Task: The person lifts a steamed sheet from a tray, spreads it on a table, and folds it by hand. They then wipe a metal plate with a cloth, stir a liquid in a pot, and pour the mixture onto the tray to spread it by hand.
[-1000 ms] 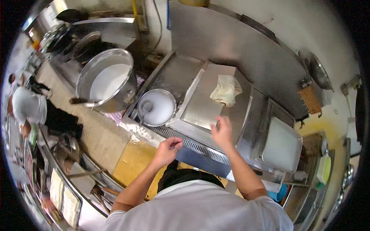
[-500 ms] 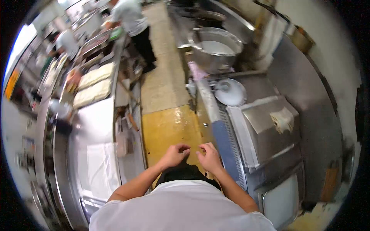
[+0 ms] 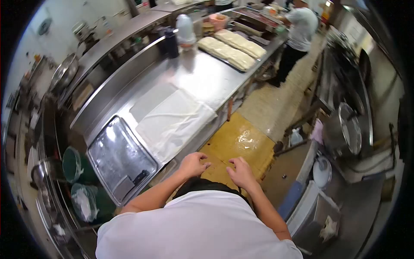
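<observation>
My left hand point(image 3: 193, 165) hovers in front of my waist with its fingers loosely curved and apart, holding nothing. Level with it, my right hand point(image 3: 239, 172) is also empty, its fingers slightly bent. Yellow floor shows below both hands. Nearest the left hand is the steel worktable point(image 3: 200, 84), where a white cloth point(image 3: 170, 134) lies spread out. Beside the cloth rests a metal tray point(image 3: 120, 155), with a dough scraper point(image 3: 124, 188) and a dark-handled tool point(image 3: 140, 176) on it.
Long slabs of pale dough point(image 3: 226, 52) lie on a tray at the table's far end. Another person point(image 3: 297, 32) stands there, beside the aisle. To the right are a large steel pot point(image 3: 343, 129) and a white lid point(image 3: 322, 172). Green bins point(image 3: 73, 164) stand at the left.
My view has swung left toward the worktable, bringing the metal tray and green bins into sight. Both hands keep nearly the same pose before my waist.
</observation>
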The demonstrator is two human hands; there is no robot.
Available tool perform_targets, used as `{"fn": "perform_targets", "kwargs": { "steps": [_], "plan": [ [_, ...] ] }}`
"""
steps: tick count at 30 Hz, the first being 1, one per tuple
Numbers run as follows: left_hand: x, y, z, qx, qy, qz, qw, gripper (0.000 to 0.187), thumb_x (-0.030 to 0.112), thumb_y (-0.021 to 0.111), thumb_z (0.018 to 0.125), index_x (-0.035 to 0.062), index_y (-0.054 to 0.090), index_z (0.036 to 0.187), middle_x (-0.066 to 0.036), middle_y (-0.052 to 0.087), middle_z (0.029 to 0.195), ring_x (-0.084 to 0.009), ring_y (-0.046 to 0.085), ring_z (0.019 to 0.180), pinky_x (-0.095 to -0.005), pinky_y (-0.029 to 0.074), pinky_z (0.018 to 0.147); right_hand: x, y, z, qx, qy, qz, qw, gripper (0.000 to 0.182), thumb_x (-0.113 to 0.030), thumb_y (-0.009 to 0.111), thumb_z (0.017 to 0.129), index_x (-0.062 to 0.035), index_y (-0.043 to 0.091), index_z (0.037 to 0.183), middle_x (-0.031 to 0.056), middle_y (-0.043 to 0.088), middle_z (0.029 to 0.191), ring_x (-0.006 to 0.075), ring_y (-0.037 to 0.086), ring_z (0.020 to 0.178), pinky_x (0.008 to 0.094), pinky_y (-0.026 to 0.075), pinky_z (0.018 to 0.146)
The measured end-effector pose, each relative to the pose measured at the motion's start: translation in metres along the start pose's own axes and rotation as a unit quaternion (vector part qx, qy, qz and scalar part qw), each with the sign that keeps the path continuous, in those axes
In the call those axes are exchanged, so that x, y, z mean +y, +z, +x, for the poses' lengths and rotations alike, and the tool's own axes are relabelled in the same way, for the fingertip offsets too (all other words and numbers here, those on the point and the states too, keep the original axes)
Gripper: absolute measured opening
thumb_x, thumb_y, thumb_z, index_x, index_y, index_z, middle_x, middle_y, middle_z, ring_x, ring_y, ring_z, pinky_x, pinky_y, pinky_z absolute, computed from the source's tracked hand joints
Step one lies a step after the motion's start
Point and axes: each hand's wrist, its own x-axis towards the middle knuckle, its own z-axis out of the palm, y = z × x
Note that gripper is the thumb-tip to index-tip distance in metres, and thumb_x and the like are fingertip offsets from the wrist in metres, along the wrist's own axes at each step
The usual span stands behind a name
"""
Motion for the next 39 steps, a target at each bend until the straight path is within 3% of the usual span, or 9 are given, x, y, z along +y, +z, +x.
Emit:
{"fn": "perform_targets", "kwargs": {
  "steps": [9, 15, 19, 21, 25, 28, 34, 37, 39],
  "plan": [
    [-0.179, -0.047, -0.008, 0.122, -0.026, 0.224, 0.967, 0.043, 0.030, 0.083, 0.076, 0.0045, 0.065, 0.105, -0.017, 0.061, 0.110, -0.0374, 0.058, 0.110, -0.0449, 0.049, 0.092, -0.099, 0.098, 0.094, -0.143, -0.075, -0.033, 0.986, 0.038, -0.022, 0.068, 0.090, 0.0022, 0.064, 0.119, 0.0212, 0.062, 0.117, 0.0371, 0.062, 0.108, 0.0428, 0.050, 0.094],
    [-0.220, -0.050, 0.006, 0.121, 0.081, 0.099, 0.984, 0.009, 0.008, 0.061, 0.088, 0.0059, 0.062, 0.096, -0.017, 0.063, 0.093, -0.0390, 0.061, 0.100, -0.0467, 0.049, 0.084, -0.119, 0.174, 0.145, -0.095, -0.193, -0.070, 0.974, 0.039, -0.019, 0.070, 0.086, 0.0009, 0.065, 0.119, 0.0226, 0.062, 0.115, 0.0382, 0.061, 0.109, 0.0449, 0.046, 0.101],
    [-0.189, -0.099, 0.012, 0.229, 0.031, -0.149, 0.961, 0.005, 0.004, 0.055, 0.090, 0.0043, 0.058, 0.094, -0.021, 0.063, 0.084, -0.0431, 0.063, 0.084, -0.0522, 0.049, 0.074, -0.137, 0.201, 0.193, 0.019, -0.335, -0.168, 0.927, 0.045, -0.013, 0.074, 0.074, -0.0026, 0.066, 0.117, 0.0200, 0.063, 0.109, 0.0389, 0.059, 0.108, 0.0486, 0.043, 0.101],
    [-0.175, -0.130, 0.019, 0.293, 0.026, -0.204, 0.934, 0.003, 0.004, 0.053, 0.092, 0.0035, 0.056, 0.093, -0.023, 0.063, 0.081, -0.0454, 0.062, 0.076, -0.0551, 0.047, 0.069, -0.119, 0.210, 0.234, 0.010, -0.299, -0.228, 0.927, 0.041, -0.011, 0.073, 0.071, -0.0052, 0.068, 0.111, 0.0165, 0.063, 0.102, 0.0373, 0.059, 0.104, 0.0480, 0.044, 0.096],
    [-0.151, -0.181, 0.027, 0.152, -0.052, -0.046, 0.986, 0.024, 0.027, 0.065, 0.093, 0.0041, 0.067, 0.101, -0.021, 0.070, 0.085, -0.0442, 0.068, 0.083, -0.0526, 0.053, 0.075, -0.104, 0.176, 0.282, 0.132, -0.243, -0.260, 0.925, 0.021, -0.008, 0.066, 0.073, -0.0097, 0.071, 0.093, 0.0119, 0.060, 0.090, 0.0342, 0.057, 0.095, 0.0454, 0.044, 0.087],
    [-0.146, -0.174, 0.037, -0.051, -0.001, 0.093, 0.994, 0.036, 0.040, 0.069, 0.092, 0.0063, 0.071, 0.103, -0.022, 0.072, 0.092, -0.0440, 0.069, 0.087, -0.0495, 0.055, 0.077, -0.096, 0.139, 0.285, 0.190, -0.178, -0.273, 0.926, 0.017, -0.006, 0.062, 0.075, -0.0128, 0.073, 0.086, 0.0121, 0.060, 0.091, 0.0338, 0.056, 0.096, 0.0438, 0.043, 0.088],
    [-0.114, -0.109, 0.053, -0.170, 0.126, 0.016, 0.977, 0.044, 0.045, 0.066, 0.093, 0.0021, 0.074, 0.101, -0.024, 0.072, 0.094, -0.0407, 0.069, 0.089, -0.0464, 0.055, 0.078, -0.043, 0.084, 0.241, 0.243, 0.020, -0.265, 0.933, 0.011, -0.009, 0.063, 0.082, -0.0135, 0.073, 0.080, 0.0132, 0.058, 0.099, 0.0345, 0.052, 0.104, 0.0427, 0.042, 0.094],
    [-0.081, -0.105, 0.062, -0.387, 0.092, -0.100, 0.912, 0.047, 0.045, 0.066, 0.094, -0.0003, 0.073, 0.102, -0.020, 0.073, 0.093, -0.0325, 0.069, 0.086, -0.0420, 0.053, 0.080, -0.016, 0.066, 0.202, 0.262, 0.136, -0.258, 0.920, 0.012, -0.014, 0.062, 0.086, -0.0119, 0.072, 0.079, 0.0142, 0.057, 0.105, 0.0350, 0.051, 0.108, 0.0423, 0.041, 0.097],
    [-0.073, -0.072, 0.061, -0.417, 0.094, -0.174, 0.887, 0.049, 0.047, 0.066, 0.096, -0.0006, 0.073, 0.101, -0.015, 0.072, 0.091, -0.0268, 0.066, 0.085, -0.0392, 0.051, 0.081, 0.007, 0.053, 0.174, 0.280, 0.200, -0.239, 0.908, 0.015, -0.017, 0.061, 0.087, -0.0113, 0.072, 0.078, 0.0140, 0.057, 0.107, 0.0353, 0.050, 0.109, 0.0423, 0.040, 0.098]
  ]
}}
